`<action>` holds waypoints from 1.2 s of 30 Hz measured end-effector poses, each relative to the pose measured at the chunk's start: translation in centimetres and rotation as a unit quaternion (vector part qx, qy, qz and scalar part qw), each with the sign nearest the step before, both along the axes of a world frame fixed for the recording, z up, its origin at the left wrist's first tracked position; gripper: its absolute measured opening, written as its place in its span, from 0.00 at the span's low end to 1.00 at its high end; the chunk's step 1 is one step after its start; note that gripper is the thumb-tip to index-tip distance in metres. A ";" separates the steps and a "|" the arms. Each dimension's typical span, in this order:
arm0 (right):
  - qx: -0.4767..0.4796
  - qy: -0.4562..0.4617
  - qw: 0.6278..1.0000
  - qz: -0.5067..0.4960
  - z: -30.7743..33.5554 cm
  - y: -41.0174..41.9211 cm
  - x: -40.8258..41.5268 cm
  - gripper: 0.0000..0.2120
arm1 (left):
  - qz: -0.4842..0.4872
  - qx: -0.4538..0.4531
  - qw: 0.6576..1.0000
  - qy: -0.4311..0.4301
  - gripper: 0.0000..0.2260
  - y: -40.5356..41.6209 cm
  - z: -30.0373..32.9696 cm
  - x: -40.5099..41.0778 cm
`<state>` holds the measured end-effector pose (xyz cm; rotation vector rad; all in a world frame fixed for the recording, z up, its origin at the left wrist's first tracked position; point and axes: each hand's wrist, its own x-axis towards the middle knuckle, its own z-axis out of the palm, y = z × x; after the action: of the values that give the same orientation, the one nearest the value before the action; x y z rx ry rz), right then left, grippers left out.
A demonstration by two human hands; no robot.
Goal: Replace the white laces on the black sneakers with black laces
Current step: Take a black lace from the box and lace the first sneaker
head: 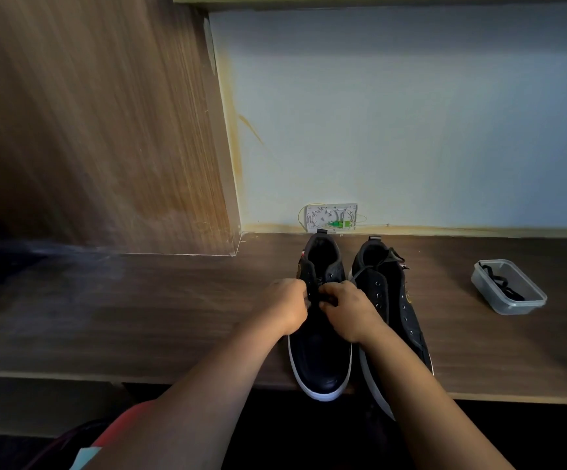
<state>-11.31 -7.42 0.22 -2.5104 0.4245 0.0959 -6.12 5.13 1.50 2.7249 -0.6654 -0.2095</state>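
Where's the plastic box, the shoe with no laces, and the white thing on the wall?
plastic box (531,301): head view, near rim.
unlaced shoe (397,300): head view, eyelet flap.
white wall plate (323,217): head view, its face.

No text, label, brand or number can be read. Pale marks on the tongue of the left sneaker are too small and blurred to make out.

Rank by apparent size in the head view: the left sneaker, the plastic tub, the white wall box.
1. Left sneaker, largest, though it lies nearest the camera.
2. Plastic tub.
3. White wall box, smallest, and farthest back, so its true size against the tub is unsure.
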 end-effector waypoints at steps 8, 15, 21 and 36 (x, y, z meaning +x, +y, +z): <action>-0.028 -0.132 0.991 -0.004 -0.7 0.3 -0.3 0.08 | 0.018 -0.061 0.998 0.025 0.10 0.5 0.1 0.6; -0.002 -0.316 0.940 -0.125 2.1 -1.9 -0.7 0.07 | 0.084 -0.122 0.986 0.079 0.16 -0.4 1.4 0.8; 0.726 -0.416 0.441 -0.324 6.6 -9.0 -3.9 0.12 | 0.135 -0.263 0.909 0.294 0.08 0.6 1.7 1.9; -0.089 -0.169 0.981 0.036 -0.1 -0.7 -1.2 0.08 | 0.124 -0.264 0.905 0.309 0.05 0.6 1.8 1.8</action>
<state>-12.47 -8.13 0.09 -2.6485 0.2095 -0.3499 -4.30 5.78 3.27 2.0192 -0.1503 -0.6830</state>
